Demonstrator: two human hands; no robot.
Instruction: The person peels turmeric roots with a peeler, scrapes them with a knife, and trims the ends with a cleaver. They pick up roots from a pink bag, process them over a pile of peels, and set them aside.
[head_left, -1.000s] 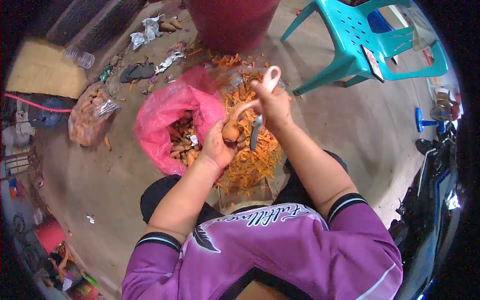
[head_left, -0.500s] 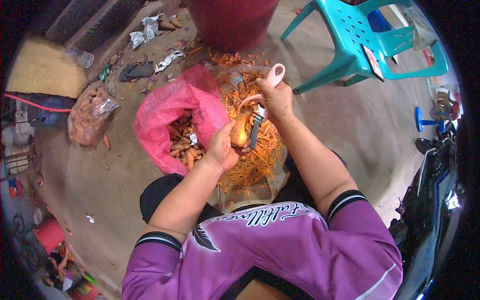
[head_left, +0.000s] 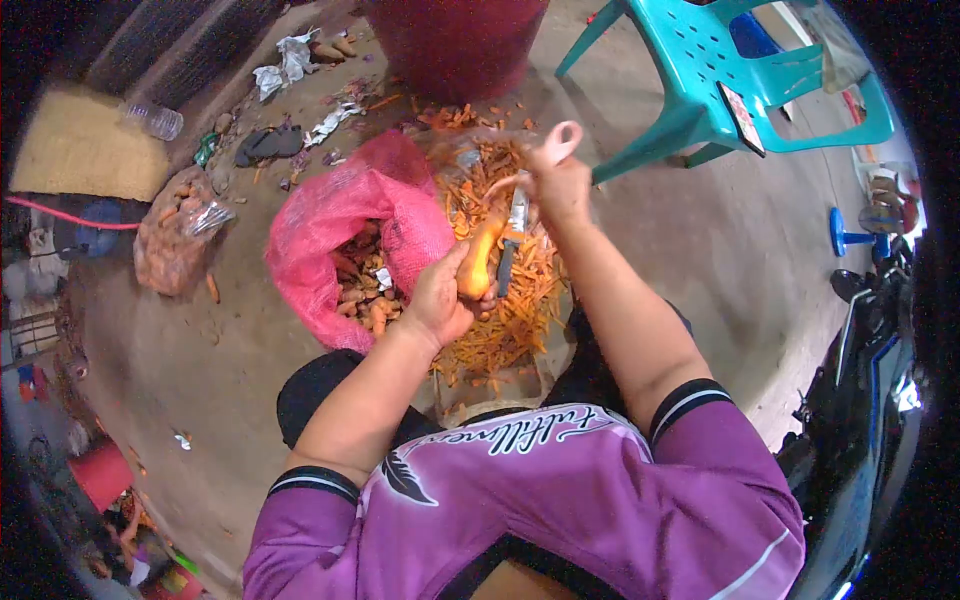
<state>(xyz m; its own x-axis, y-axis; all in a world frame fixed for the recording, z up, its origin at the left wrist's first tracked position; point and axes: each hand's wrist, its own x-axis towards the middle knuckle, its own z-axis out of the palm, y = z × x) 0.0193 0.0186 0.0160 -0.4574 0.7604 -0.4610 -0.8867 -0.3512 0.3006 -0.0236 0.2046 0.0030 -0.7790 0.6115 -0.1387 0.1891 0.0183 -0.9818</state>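
My left hand [head_left: 443, 295] is wrapped round the thick end of an orange root vegetable [head_left: 478, 262], its narrower end pointing away from me. In my right hand [head_left: 562, 188] is a peeler [head_left: 566, 140] with a pale pink loop handle, its head close to the root's far end. A knife [head_left: 507, 262] with a dark handle and shiny blade shows just right of the root, blade pointing away. Beneath both hands spreads a heap of orange strips [head_left: 530, 320]. Left of them a pink mesh sack [head_left: 320, 225] gapes, with brownish roots [head_left: 368, 290] inside.
A dark red tub [head_left: 455, 50] stands beyond the heap. A teal plastic chair [head_left: 690, 70] is at the far right, a phone-like slab [head_left: 741, 118] on it. A clear bag of roots [head_left: 178, 235] sits left. A motorbike [head_left: 865, 420] is at the right edge.
My right hand has shifted slightly with the peeler and is blurred. The root in my left hand now lies more lengthwise, showing more of its yellow-orange surface.
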